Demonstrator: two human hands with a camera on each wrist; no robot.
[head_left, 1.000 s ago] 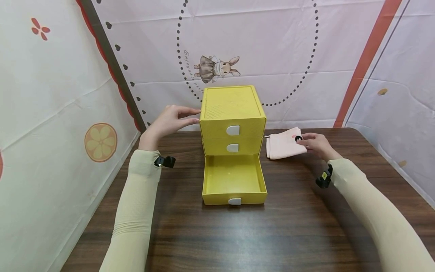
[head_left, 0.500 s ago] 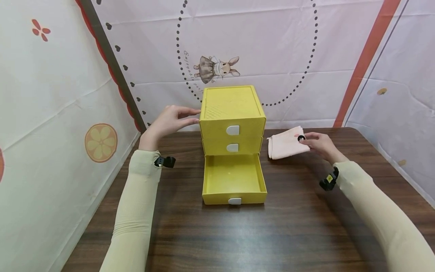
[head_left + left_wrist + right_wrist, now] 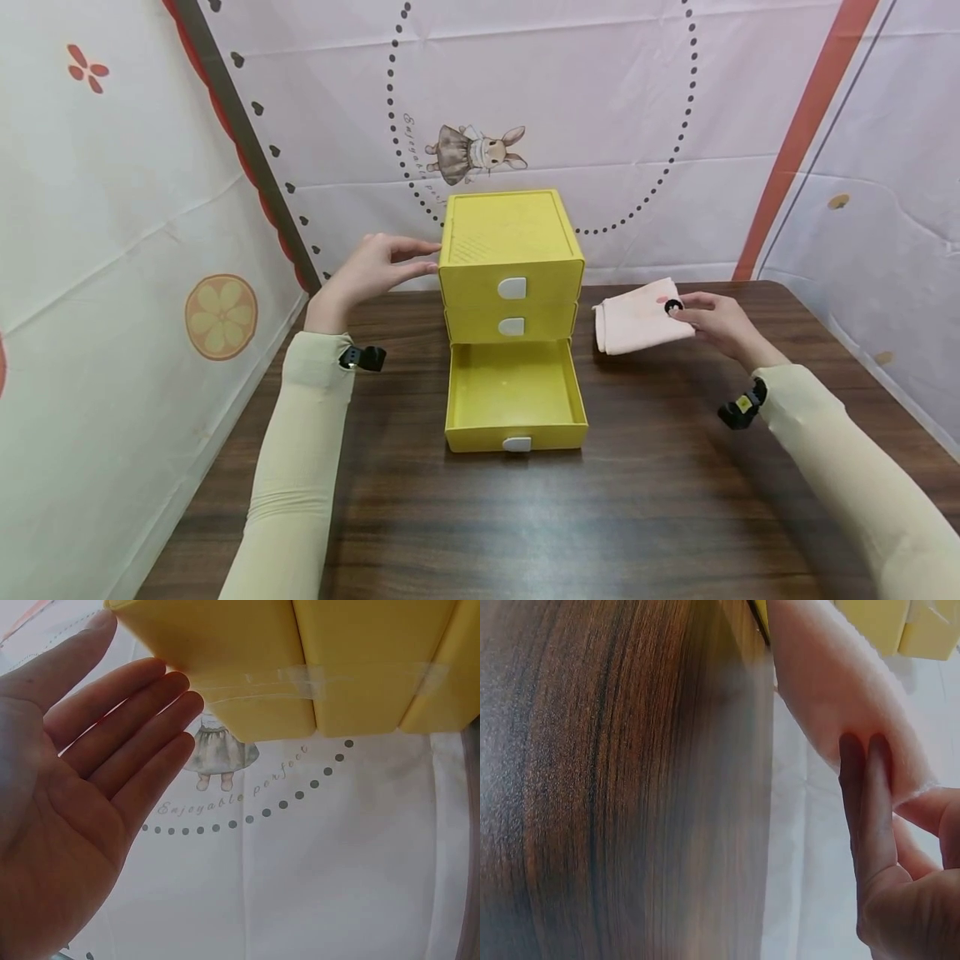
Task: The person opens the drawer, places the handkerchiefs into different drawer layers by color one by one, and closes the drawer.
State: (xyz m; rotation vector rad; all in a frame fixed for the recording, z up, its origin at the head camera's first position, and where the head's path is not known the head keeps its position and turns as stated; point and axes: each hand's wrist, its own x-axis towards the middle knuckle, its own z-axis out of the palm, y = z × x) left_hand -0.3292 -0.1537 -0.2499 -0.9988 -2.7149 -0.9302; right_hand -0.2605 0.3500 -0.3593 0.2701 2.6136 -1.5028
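Observation:
A yellow drawer unit (image 3: 517, 229) with white pull tabs stands mid-table in the head view. Its bottom drawer (image 3: 480, 439) is pulled out and shows a bare floor. My left hand (image 3: 367, 268) touches the unit's upper left side with fingertips, its fingers extended; in the left wrist view this hand (image 3: 82, 780) has its palm toward the camera. To the right of the unit, my right hand (image 3: 726, 327) pinches the right edge of a folded pale pink towel (image 3: 641, 321) with a round black patch. Seen from the right wrist, the towel (image 3: 847, 682) hangs between thumb and fingers.
The dark wooden table (image 3: 525, 525) spreads in front of the unit and to both sides. Behind it hangs a pale printed curtain (image 3: 600, 100) with a rabbit figure. Another printed curtain (image 3: 112, 333) closes off the left side. Clear tape (image 3: 300, 679) crosses the unit's side.
My right hand has drawn the towel slightly to the right, away from the drawer unit. The left hand and the pulled-out drawer stay as they were.

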